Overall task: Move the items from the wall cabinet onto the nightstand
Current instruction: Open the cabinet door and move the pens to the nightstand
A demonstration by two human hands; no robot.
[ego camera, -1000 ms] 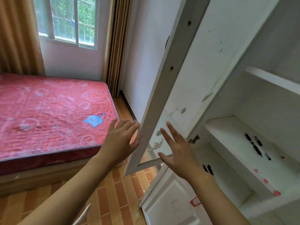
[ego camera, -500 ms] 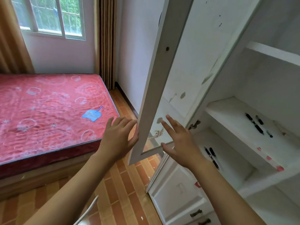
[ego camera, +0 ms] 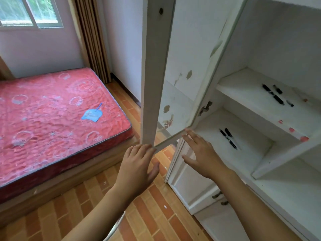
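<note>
The white wall cabinet (ego camera: 284, 49) stands open on the right, its door (ego camera: 156, 70) swung out toward me. Several black pens (ego camera: 272, 95) lie on the upper shelf. Two more black pens (ego camera: 228, 138) lie on the lower shelf. My left hand (ego camera: 137, 162) hangs just below the door's bottom corner with straight fingers, fingertips near its edge, holding nothing. My right hand (ego camera: 201, 153) is spread open beside the door's lower inner edge, in front of the lower shelf, empty. No nightstand is in view.
A bed with a red mattress (ego camera: 52, 122) fills the left, a blue paper scrap (ego camera: 92, 114) lying on it. Brick-pattern floor (ego camera: 147, 206) runs between bed and cabinet. Lower cabinet doors with metal handles (ego camera: 218, 195) sit below the shelves. A curtain (ego camera: 92, 37) hangs by the window.
The door has swung further open and my view dropped and turned toward the shelves. My left hand slid down off the door edge to below its corner. My right hand stayed open.
</note>
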